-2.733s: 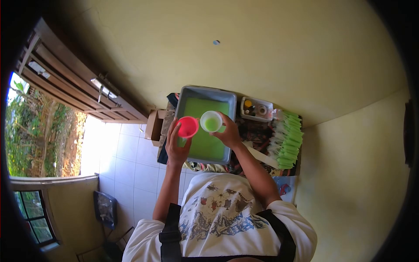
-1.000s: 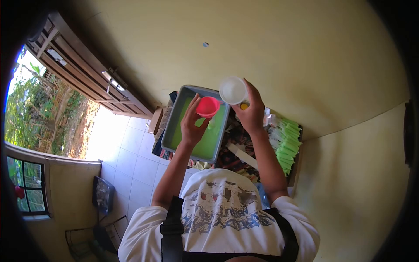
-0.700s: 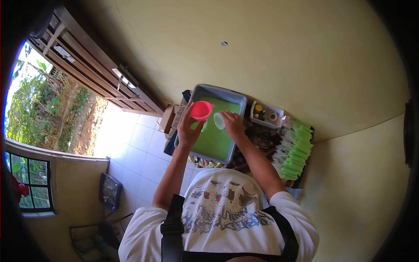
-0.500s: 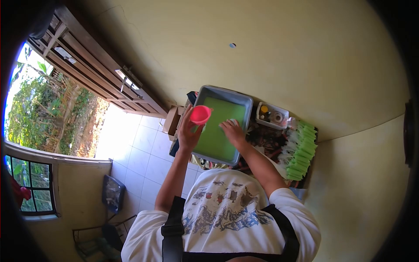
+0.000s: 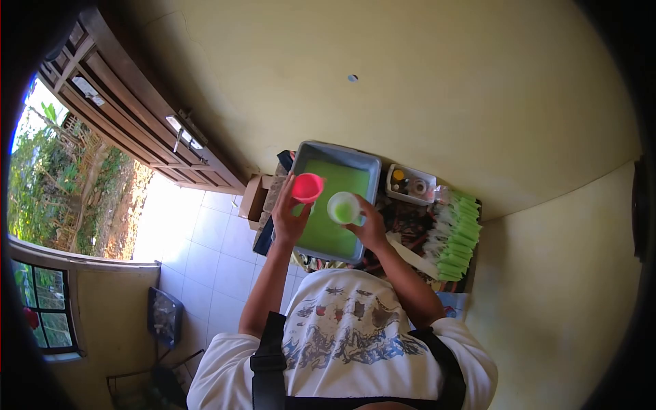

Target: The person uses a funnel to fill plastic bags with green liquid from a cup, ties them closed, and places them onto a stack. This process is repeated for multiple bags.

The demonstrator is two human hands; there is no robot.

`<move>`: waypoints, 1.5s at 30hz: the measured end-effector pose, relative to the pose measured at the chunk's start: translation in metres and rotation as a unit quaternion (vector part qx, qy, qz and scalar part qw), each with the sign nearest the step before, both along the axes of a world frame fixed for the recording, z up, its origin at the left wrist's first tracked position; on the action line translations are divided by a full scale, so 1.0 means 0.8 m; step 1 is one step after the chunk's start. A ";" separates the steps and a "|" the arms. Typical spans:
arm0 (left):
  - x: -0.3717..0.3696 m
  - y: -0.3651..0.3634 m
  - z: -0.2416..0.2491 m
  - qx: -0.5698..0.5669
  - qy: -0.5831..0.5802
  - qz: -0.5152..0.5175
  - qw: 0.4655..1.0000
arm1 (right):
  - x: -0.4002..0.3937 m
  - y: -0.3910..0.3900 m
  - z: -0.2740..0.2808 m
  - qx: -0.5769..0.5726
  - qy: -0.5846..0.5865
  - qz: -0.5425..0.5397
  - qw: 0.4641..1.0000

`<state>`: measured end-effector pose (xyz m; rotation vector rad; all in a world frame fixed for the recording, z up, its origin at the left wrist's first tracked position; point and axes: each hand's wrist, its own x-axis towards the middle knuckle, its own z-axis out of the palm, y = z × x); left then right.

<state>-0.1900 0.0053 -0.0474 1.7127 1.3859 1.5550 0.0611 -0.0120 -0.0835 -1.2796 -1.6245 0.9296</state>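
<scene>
A grey rectangular tub (image 5: 374,179) holds green liquid (image 5: 333,232). Over its left side, my left hand (image 5: 287,217) is closed round a pink-red funnel (image 5: 307,186) with the wide mouth facing up; the underside is hidden by the hand. My right hand (image 5: 372,231) grips a clear plastic cup (image 5: 343,207) with some green liquid in it. The cup is above the tub, just right of the funnel and apart from it.
Right of the tub stands a white container (image 5: 411,184) with a yellow-capped item and a roll of tape. Several filled green bags (image 5: 456,239) lie in a row farther right. A cardboard box (image 5: 254,200) and an open wooden door (image 5: 147,102) are on the left.
My right hand has come up out of the green liquid with the cup, which now shows beside the funnel. My left hand still holds the funnel. The whole view has shifted slightly.
</scene>
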 end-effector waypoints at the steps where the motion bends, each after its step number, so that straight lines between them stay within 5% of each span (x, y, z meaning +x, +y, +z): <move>1: 0.007 0.000 0.000 0.005 -0.003 -0.011 1.000 | 0.009 -0.005 0.027 0.040 -0.014 -0.018 0.999; 12: 0.112 0.006 0.048 0.072 0.000 -0.113 0.991 | 0.079 -0.006 0.227 0.269 -0.232 -0.106 0.929; 23: 0.186 0.002 0.077 0.084 -0.005 -0.145 0.986 | 0.126 -0.005 0.249 0.336 -0.360 -0.116 0.863; 33: 0.213 0.001 0.072 0.087 0.015 -0.150 0.985 | 0.159 -0.002 0.251 0.308 -0.286 -0.114 0.900; 36: 0.220 0.001 0.067 0.072 0.013 -0.146 0.987 | 0.178 0.007 0.222 0.245 -0.126 -0.130 0.952; 41: 0.233 0.002 0.051 0.062 -0.018 -0.125 0.990 | 0.202 0.007 0.098 0.083 0.028 -0.244 0.966; 43: 0.237 0.001 0.041 0.046 -0.027 -0.116 0.992 | 0.216 0.011 -0.015 0.172 -0.175 -0.261 0.934; 45: 0.238 -0.002 0.030 0.016 -0.023 -0.116 0.993 | 0.222 0.004 -0.105 0.114 -0.189 -0.208 0.953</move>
